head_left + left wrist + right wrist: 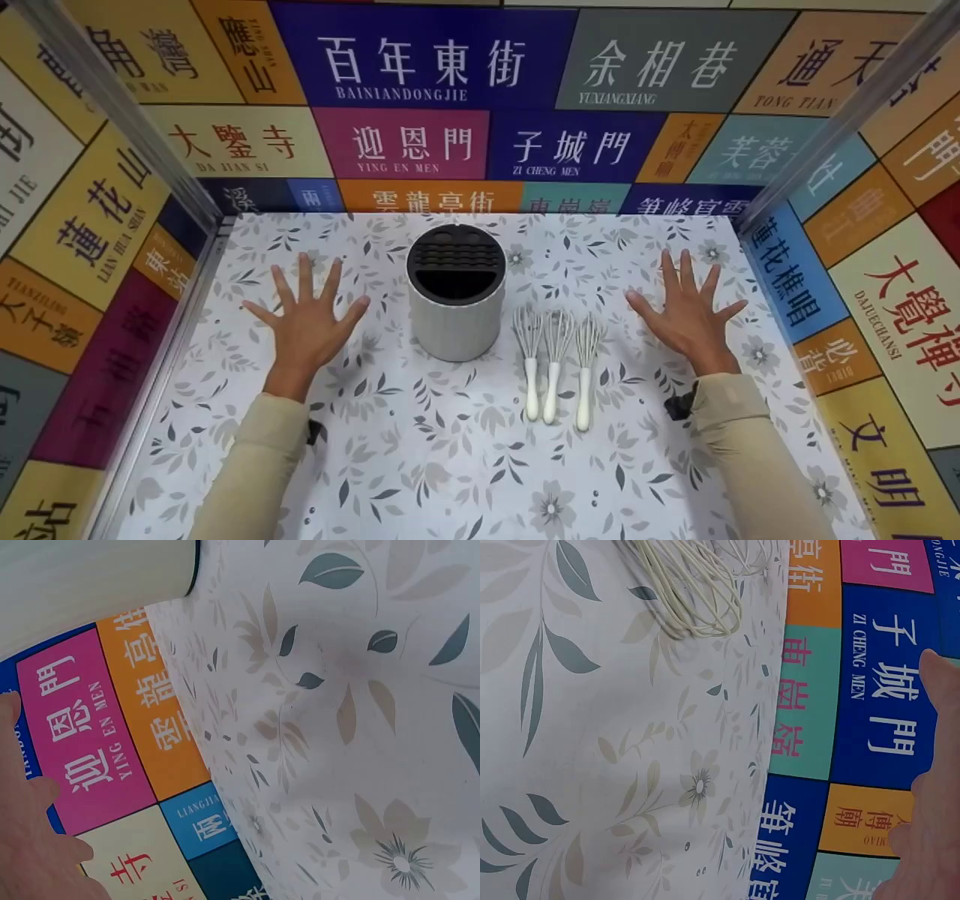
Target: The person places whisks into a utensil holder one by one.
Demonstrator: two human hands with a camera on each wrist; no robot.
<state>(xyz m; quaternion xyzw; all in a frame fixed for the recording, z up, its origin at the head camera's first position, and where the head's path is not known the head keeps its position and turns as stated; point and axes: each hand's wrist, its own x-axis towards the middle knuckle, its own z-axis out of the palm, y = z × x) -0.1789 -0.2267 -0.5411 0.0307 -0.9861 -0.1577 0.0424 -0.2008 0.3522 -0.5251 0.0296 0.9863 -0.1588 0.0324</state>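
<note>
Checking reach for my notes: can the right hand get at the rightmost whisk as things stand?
Probably yes: the right hand holds nothing, its fingers are spread, and only patterned tabletop shows between it and the rightmost whisk. The round container stands on its far side, out of the way.

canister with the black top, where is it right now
In the head view, the canister stands upright near the middle of the patterned tabletop, between the left hand and the three whisks lying to its right.
</note>
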